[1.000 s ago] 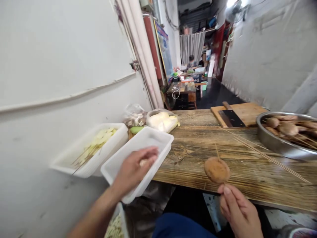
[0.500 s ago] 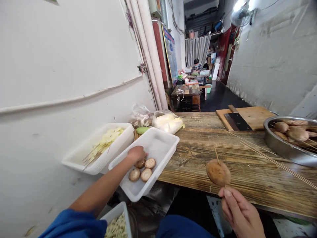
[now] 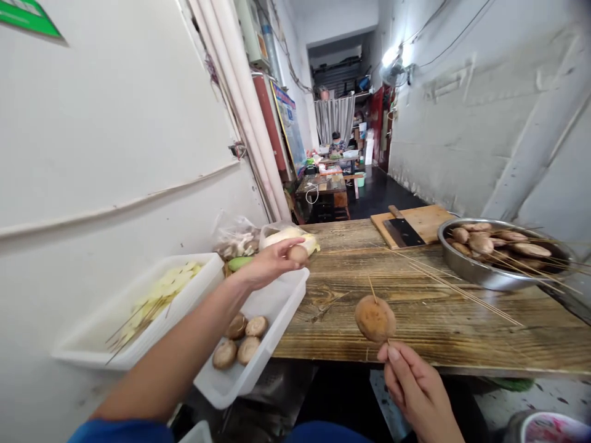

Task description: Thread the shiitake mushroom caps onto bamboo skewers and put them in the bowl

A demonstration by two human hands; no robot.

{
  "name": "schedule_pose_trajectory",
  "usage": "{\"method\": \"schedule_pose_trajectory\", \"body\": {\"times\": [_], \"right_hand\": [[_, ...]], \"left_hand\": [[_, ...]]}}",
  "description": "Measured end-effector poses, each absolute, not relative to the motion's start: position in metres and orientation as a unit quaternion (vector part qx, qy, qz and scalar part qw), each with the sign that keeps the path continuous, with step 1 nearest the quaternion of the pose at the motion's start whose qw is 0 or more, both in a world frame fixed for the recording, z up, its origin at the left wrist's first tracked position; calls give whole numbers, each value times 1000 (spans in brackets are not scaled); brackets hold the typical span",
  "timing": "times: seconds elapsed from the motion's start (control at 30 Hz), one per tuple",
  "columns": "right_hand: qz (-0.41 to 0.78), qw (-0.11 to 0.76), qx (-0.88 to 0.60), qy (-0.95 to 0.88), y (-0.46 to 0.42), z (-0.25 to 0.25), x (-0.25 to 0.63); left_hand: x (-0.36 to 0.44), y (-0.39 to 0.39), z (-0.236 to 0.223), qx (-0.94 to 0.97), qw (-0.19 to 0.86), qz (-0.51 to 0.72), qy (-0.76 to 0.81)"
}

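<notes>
The wooden table [image 3: 341, 280] spans the right and centre of the work area. At its left side sits a white tub [image 3: 287, 311], slanted, with four mushrooms [image 3: 257, 326] visible near its lower end; the left forearm covers part of it. To the right, a metal bowl [image 3: 489, 275] holds a heap of skewered brown caps [image 3: 481, 244], the sticks projecting over its rim.

The left hand [image 3: 274, 263] is above the far end of the tub, fingers and thumb closed around a loose mushroom [image 3: 297, 254]. The right hand [image 3: 413, 375] is at the table's near edge, thumb and fingers pinched on a skewer [image 3: 372, 288] just below a skewered mushroom [image 3: 375, 318].

Principal relation: the skewer stands close to upright, its free upper end leaning slightly left. The loose mushroom lies to the left of that end and a little higher in view, apart from it; the left hand has it.

Condition: the skewered mushroom shows a broad, round face, orange-brown at centre, paler at the rim. The loose mushroom is pale brown, rounded and smooth; its underside cannot be assessed.
</notes>
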State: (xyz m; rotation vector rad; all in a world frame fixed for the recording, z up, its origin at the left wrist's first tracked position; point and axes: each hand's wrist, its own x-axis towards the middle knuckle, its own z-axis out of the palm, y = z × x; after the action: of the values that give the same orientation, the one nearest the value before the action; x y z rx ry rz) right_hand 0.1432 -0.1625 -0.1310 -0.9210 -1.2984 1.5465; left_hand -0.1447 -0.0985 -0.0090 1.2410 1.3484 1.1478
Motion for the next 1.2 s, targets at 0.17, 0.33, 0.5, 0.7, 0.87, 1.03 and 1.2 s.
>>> {"method": "schedule_pose_trajectory", "body": {"times": [0.17,0.33,0.5,0.7,0.87,1.03,1.2], "right_hand": [[635,469,-352,-504,-169,-130,160],[634,474,-361,-492,-174,-141,185],[656,457,-367,-475,-177,-152,194],[719,452,-340,-404,-173,-160,188],[737,438,-344,-382,-171,-159,185],[715,434,-380,-395,-172,-159,183],[716,423,-387,-400,-173,-160,182]], "left_hand": [[-54,-55,-7,432,652,523,338],[-2,-41,-51,314,738,534,270],[13,-45,-87,210,762,536,296],[18,-53,-94,147,758,534,346],[16,-57,-96,148,739,535,381],[12,-61,-98,168,712,548,406],[10,-64,-99,161,717,546,403]]}}
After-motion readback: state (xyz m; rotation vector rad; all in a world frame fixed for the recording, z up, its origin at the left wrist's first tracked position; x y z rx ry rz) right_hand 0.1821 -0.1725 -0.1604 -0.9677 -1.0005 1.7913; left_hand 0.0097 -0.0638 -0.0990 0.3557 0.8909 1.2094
